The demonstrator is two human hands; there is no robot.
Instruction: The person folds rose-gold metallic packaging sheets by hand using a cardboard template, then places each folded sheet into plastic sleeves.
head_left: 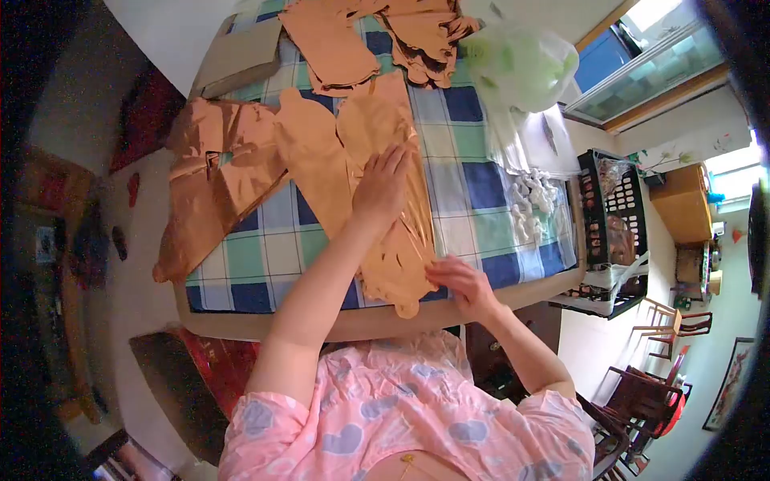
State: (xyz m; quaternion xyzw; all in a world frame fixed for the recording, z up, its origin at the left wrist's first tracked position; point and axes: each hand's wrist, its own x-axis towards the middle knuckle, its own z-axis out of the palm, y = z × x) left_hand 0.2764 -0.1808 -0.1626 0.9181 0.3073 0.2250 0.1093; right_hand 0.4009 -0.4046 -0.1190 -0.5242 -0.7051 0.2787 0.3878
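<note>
A flat, copper-coloured foil balloon (393, 260) lies lengthwise on the table, its tabbed end close to the front edge. Pressed flat on its upper part is my left hand (383, 184), with the fingers stretched out. At the right edge of its lower end, my right hand (464, 286) has its fingers drawn together on the foil margin; the thumb is partly hidden. Another foil piece (309, 148) lies against it on the left. Farther left, a larger creased foil sheet (212, 188) hangs over the table's side.
Stacked foil pieces (333, 48) lie at the back beside a cardboard piece (241, 58). A checked cloth (453, 172) covers the table. On the right are a filled plastic bag (525, 64), white crumpled bits (533, 200) and a black crate (613, 208). Chairs (670, 325) stand beyond.
</note>
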